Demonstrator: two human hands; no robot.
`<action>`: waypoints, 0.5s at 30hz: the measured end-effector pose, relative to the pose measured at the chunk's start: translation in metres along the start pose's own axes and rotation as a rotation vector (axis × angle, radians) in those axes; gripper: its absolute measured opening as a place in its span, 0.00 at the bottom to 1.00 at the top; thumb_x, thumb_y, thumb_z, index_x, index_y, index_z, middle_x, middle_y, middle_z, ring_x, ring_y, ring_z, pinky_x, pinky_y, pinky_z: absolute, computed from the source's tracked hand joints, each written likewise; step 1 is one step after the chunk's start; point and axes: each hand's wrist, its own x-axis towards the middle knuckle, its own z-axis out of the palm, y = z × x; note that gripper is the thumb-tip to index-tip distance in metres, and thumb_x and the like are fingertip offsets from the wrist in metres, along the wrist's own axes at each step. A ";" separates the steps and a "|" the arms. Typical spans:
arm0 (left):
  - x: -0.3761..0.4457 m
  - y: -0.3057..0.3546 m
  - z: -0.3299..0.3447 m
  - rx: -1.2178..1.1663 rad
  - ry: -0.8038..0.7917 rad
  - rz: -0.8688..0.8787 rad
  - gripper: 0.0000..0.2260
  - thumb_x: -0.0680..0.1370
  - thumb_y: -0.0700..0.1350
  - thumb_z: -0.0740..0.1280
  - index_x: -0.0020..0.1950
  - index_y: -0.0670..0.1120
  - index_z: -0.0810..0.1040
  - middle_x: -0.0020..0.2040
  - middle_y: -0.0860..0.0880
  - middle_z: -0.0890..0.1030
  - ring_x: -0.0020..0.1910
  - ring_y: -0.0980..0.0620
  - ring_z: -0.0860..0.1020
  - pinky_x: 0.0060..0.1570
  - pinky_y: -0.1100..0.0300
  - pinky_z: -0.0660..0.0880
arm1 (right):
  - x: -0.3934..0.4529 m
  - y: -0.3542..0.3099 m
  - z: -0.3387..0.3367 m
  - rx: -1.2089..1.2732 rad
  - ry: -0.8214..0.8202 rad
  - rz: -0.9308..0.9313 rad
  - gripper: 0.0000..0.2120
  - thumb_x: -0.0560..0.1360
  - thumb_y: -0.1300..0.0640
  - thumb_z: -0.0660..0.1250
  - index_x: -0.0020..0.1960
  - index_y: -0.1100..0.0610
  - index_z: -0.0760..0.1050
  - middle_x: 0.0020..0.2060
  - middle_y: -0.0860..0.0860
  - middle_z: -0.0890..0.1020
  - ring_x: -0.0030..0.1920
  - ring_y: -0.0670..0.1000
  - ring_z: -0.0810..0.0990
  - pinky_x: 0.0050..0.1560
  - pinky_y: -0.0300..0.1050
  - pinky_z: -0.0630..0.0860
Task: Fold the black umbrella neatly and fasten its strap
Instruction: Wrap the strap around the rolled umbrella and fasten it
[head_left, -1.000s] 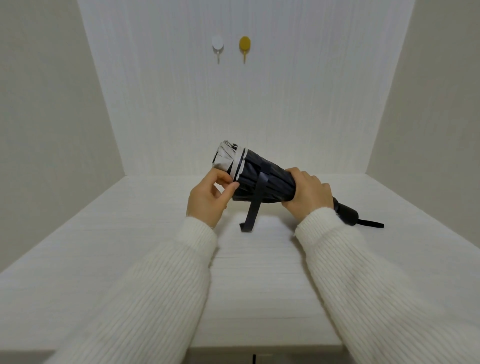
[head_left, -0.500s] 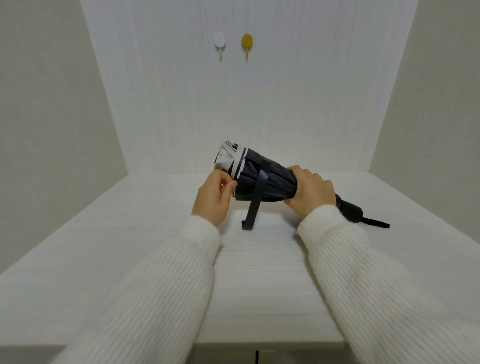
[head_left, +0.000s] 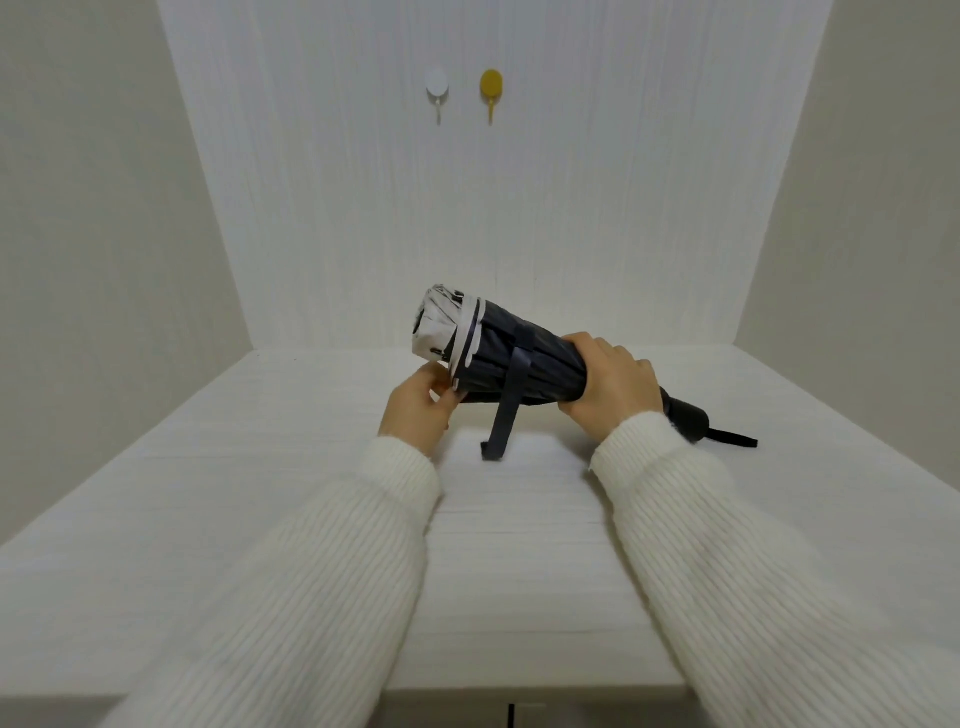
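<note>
Right hand grips the black umbrella above the desk's far middle; left hand pinches its rim folds. Strap dangles: keep pleats tight, then wrap snugly.

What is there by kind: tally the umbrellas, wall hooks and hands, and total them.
Umbrellas: 1, black umbrella, its strap hanging loose.
Wall hooks: 2, white hook and yellow hook.
Hands: 2, left hand and right hand, both on the umbrella.
Total: 5
</note>
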 end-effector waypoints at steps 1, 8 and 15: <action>0.000 -0.001 0.000 -0.005 -0.005 -0.043 0.05 0.77 0.47 0.65 0.47 0.46 0.72 0.41 0.51 0.76 0.30 0.52 0.73 0.31 0.64 0.68 | 0.000 0.000 0.000 -0.015 0.006 -0.006 0.19 0.71 0.57 0.66 0.61 0.49 0.70 0.46 0.48 0.78 0.44 0.51 0.71 0.52 0.50 0.67; -0.016 0.010 0.006 -0.602 -0.501 -0.424 0.21 0.81 0.50 0.58 0.35 0.38 0.78 0.22 0.46 0.72 0.14 0.55 0.58 0.22 0.70 0.53 | 0.001 0.007 -0.004 0.055 0.131 0.073 0.19 0.71 0.57 0.66 0.61 0.51 0.71 0.47 0.50 0.78 0.47 0.55 0.75 0.51 0.51 0.67; -0.020 0.018 0.005 -0.732 -0.838 -0.480 0.31 0.80 0.59 0.47 0.54 0.36 0.78 0.24 0.46 0.75 0.13 0.57 0.59 0.19 0.72 0.54 | 0.002 0.000 -0.007 0.088 0.173 0.002 0.19 0.69 0.57 0.67 0.60 0.51 0.73 0.47 0.50 0.79 0.47 0.56 0.76 0.49 0.50 0.68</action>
